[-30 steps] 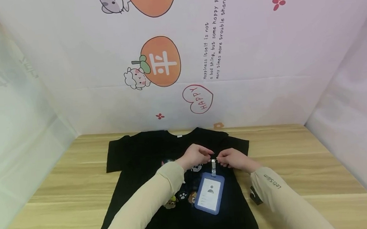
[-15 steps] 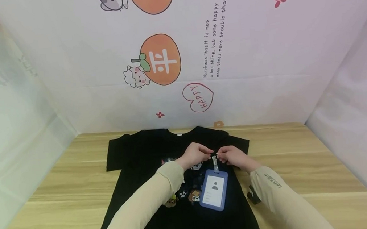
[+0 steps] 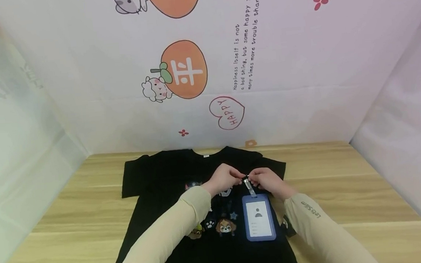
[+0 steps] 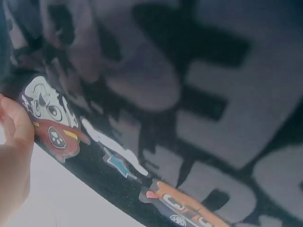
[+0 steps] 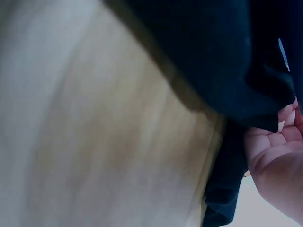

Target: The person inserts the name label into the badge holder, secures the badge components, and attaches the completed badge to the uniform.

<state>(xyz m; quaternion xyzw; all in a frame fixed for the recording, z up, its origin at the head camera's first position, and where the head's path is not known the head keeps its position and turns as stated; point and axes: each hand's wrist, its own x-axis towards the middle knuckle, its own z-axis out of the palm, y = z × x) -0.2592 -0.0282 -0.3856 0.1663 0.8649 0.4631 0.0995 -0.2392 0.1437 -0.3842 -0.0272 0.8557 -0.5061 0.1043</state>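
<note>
A black T-shirt (image 3: 169, 172) with cartoon dog prints lies on the wooden table, neck towards the back wall. A blue badge holder (image 3: 259, 219) with a white card hangs down over its chest from a metal clip (image 3: 250, 187). My left hand (image 3: 225, 178) pinches raised shirt cloth just left of the clip; its fingertips are partly hidden in the left wrist view. Close beside it, my right hand (image 3: 267, 181) pinches the top end of the clip. Dark cloth (image 5: 270, 94) bunches at the right fingers in the right wrist view.
The wooden table (image 3: 64, 219) shows on both sides of the shirt. Printed white sheets (image 3: 291, 112) stand at the back and sides. A small black object (image 3: 288, 227) sits under the right sleeve.
The badge holder has swung to the right and now hangs nearly straight, uncovering a dog print and a star. Both hands have stayed nearly in place, fingertips slightly closer together.
</note>
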